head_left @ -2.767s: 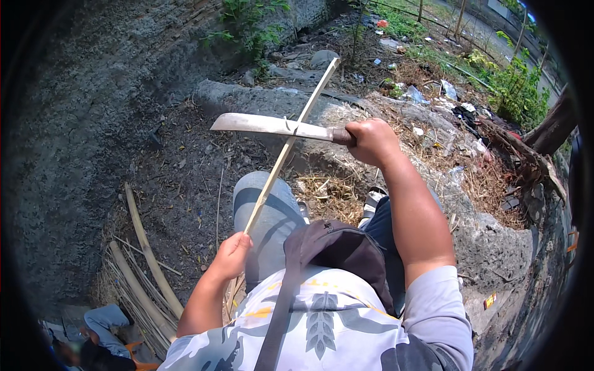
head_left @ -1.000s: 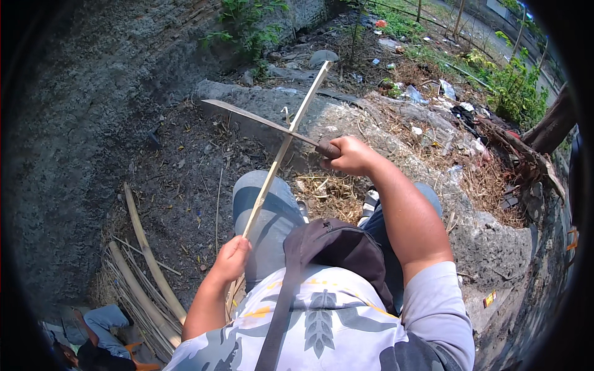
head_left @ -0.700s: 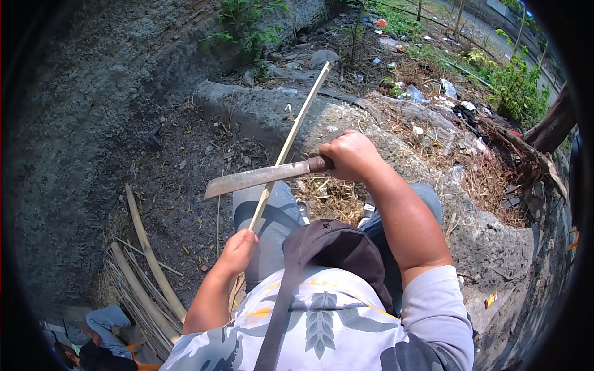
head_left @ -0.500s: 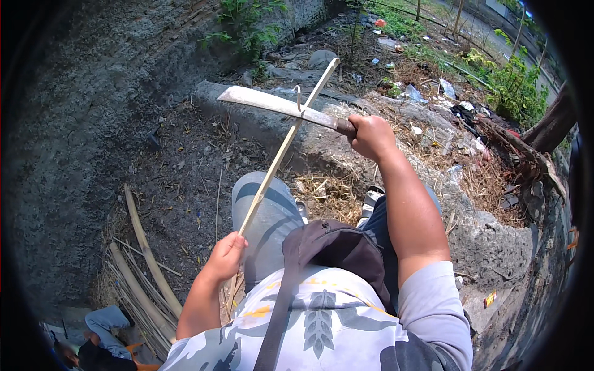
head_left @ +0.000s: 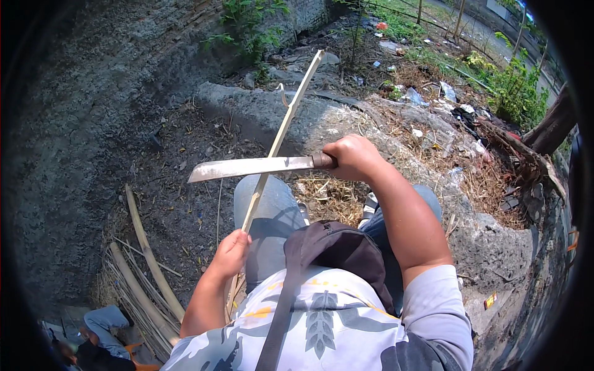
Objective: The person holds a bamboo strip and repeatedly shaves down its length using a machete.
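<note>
My right hand [head_left: 352, 157] is wrapped round the dark handle of a machete [head_left: 253, 167]. Its broad, pale blade points left and crosses the front of a long, thin bamboo strip [head_left: 282, 133], roughly at the strip's middle. My left hand [head_left: 231, 252] grips the strip near its lower end, beside my left thigh. From there the strip slants up and to the right, away from me. A thin curled shaving [head_left: 283, 94] sticks out from its left side, above the blade. Whether the cutting edge touches the strip, I cannot tell.
Split bamboo poles and thin sticks [head_left: 148, 247] lie at the lower left, near another person's leg [head_left: 106, 328]. A rough wall [head_left: 80, 142] rises on the left. A stone ledge [head_left: 235, 102] runs ahead of me. Litter and a tree trunk [head_left: 550, 127] are at the right.
My right hand and the machete have come down toward me along the strip, and the blade has turned more level. The strip's far end has shifted left. My left hand keeps its grip.
</note>
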Tool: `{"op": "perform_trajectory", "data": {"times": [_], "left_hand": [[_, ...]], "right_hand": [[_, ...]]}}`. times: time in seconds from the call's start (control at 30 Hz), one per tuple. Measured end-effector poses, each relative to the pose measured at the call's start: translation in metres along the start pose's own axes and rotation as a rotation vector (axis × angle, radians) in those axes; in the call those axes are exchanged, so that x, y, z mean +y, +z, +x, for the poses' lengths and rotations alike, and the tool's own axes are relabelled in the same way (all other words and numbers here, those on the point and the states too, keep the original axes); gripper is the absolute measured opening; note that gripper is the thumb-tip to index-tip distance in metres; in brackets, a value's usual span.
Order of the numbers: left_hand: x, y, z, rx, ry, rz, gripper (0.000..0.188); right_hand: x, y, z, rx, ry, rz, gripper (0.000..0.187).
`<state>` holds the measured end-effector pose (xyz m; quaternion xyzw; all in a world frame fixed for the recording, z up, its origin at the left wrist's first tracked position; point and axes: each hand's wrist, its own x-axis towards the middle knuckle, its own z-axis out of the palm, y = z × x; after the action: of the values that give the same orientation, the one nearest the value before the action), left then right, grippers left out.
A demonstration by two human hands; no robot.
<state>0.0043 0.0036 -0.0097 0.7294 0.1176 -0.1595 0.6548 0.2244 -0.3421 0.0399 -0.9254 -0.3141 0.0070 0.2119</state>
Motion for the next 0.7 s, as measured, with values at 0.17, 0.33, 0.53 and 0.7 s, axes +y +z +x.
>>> {"op": "perform_trajectory", "data": {"times": [0.17, 0.33, 0.53, 0.7], "left_hand": [[-0.011, -0.023, -0.023, 0.09, 0.117, 0.258, 0.038], [-0.021, -0.034, -0.02, 0.07, 0.081, 0.3, 0.038], [-0.019, -0.021, -0.027, 0.055, 0.003, 0.118, 0.036], [-0.012, -0.013, -0.012, 0.054, 0.045, 0.09, 0.037]], "right_hand": [[0.053, -0.007, 0.005, 0.309, 0.282, -0.202, 0.014], [0.058, -0.003, 0.007, 0.275, 0.301, -0.112, 0.016], [0.037, -0.001, 0.006, 0.085, 0.299, 0.264, 0.028], [0.015, 0.009, 0.001, 0.109, 0.035, -0.032, 0.021]]}}
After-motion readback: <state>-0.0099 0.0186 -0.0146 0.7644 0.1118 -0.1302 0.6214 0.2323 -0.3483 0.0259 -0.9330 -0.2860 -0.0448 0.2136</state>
